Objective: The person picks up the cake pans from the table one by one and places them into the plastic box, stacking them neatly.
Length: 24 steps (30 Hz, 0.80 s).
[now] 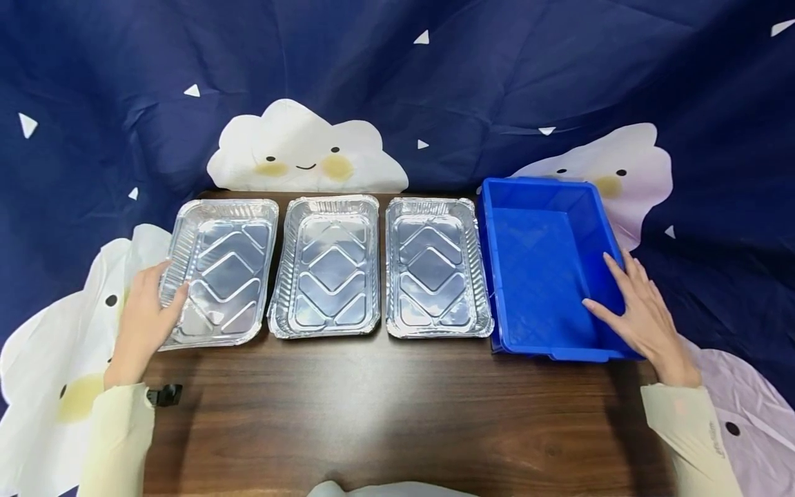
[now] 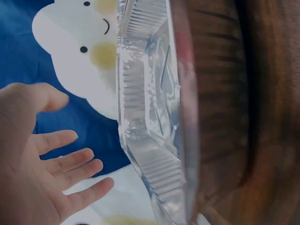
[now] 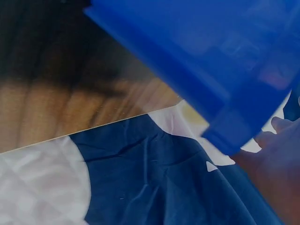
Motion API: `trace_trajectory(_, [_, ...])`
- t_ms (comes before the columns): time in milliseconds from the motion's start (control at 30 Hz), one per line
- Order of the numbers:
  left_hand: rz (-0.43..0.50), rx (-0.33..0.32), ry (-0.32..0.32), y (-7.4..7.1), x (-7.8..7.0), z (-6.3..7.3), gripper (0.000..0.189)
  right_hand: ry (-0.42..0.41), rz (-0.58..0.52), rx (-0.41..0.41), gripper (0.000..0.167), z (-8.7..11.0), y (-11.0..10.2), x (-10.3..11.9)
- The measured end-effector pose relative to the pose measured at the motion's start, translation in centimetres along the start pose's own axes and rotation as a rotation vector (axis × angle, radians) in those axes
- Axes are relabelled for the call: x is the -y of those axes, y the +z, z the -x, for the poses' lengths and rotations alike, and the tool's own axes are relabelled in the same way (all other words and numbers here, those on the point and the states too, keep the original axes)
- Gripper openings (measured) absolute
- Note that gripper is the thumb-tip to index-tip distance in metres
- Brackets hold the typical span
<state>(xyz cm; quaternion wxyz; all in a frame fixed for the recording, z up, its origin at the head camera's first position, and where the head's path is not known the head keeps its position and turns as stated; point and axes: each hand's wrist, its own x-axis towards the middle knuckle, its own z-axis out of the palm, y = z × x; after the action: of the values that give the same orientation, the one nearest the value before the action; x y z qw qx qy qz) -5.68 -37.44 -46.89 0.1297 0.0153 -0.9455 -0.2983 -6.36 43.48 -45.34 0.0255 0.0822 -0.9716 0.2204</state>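
Note:
Three rectangular foil trays stand side by side on the wooden table. My left hand (image 1: 144, 319) is at the left side of the left foil tray (image 1: 231, 266), overlapping its rim in the head view. In the left wrist view its fingers (image 2: 70, 161) are spread apart, with nothing between them and the thumb. To the right of the trays sits a blue plastic bin (image 1: 537, 276). My right hand (image 1: 649, 317) is at the bin's right side, fingers extended and thumb apart over the rim. In the right wrist view the hand is partly hidden behind the bin.
The middle foil tray (image 1: 332, 269) and the right foil tray (image 1: 433, 266) lie between the hands, the latter close against the bin. Brown tabletop (image 1: 385, 407) extends in front. A dark blue cloth (image 1: 459, 76) with white clouds hangs behind and at both sides.

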Motion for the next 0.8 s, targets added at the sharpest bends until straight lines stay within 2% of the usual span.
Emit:
trace_trajectory(100, [-0.015,-0.011,-0.055,-0.1,0.7,0.8,0.053,0.011,0.000,0.009,0.093,0.6,0.2,-0.2])
trace_trajectory(300, [-0.042,0.022,-0.165,-0.5,1.9,2.1,0.053,0.037,-0.013,0.029,0.096,1.6,0.9,-0.6])
trace_trajectory(567, [-0.101,0.051,-0.211,-0.2,3.4,2.7,0.052,0.056,-0.016,0.016,0.096,2.9,1.7,-1.3])
trace_trajectory(700, [-0.115,0.079,-0.196,0.0,4.8,2.9,0.048,0.059,-0.020,0.003,0.097,3.0,1.9,-1.5])
trace_trajectory(800, [-0.092,0.098,-0.190,0.0,5.6,2.9,0.044,0.056,-0.023,-0.003,0.098,3.0,2.0,-1.5])
